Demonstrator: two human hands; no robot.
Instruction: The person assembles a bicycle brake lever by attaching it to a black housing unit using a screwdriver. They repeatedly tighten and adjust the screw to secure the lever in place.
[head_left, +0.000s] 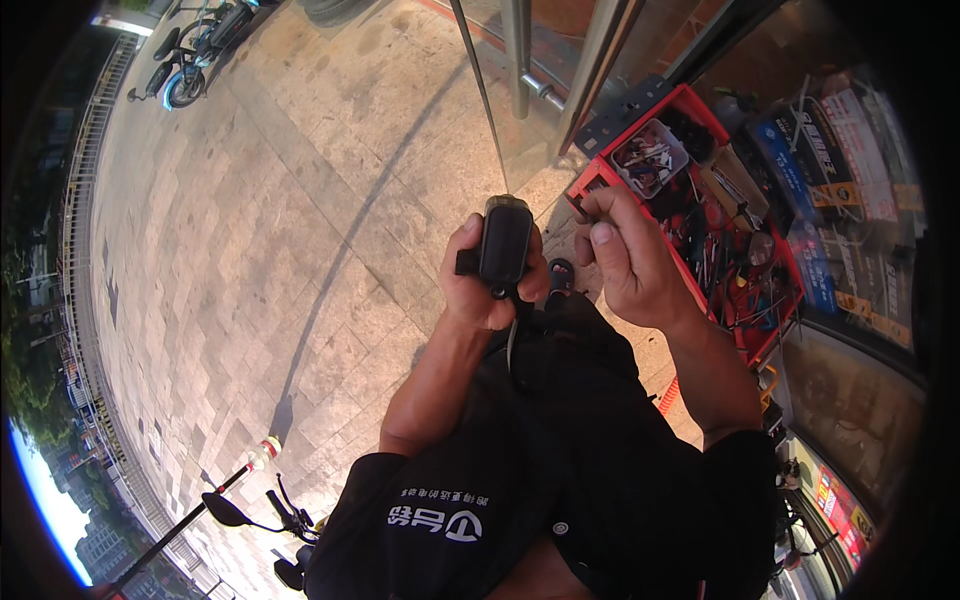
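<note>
A black oblong device (507, 244) with a smooth dark face rests in my left hand (476, 300), whose fingers and thumb wrap its sides. A black strap or cable (512, 349) hangs below the device against my dark clothes. To the right of it, my right hand (630, 259) is raised with bent fingers, the thumb close to the index finger. Whether something small sits between those fingers cannot be made out. Behind the right hand is the edge of a red tool tray (679, 262), filled with loose hand tools and a clear plastic tub (649, 157) of small parts.
Stacked printed cartons (832, 187) stand beyond the tray. Metal door posts (517, 60) rise ahead, with a thin dark rod (480, 90) near them. Paved ground (300, 225) stretches left towards a parked electric bike (199, 56). A mirror and handlebar (289, 517) show at lower left.
</note>
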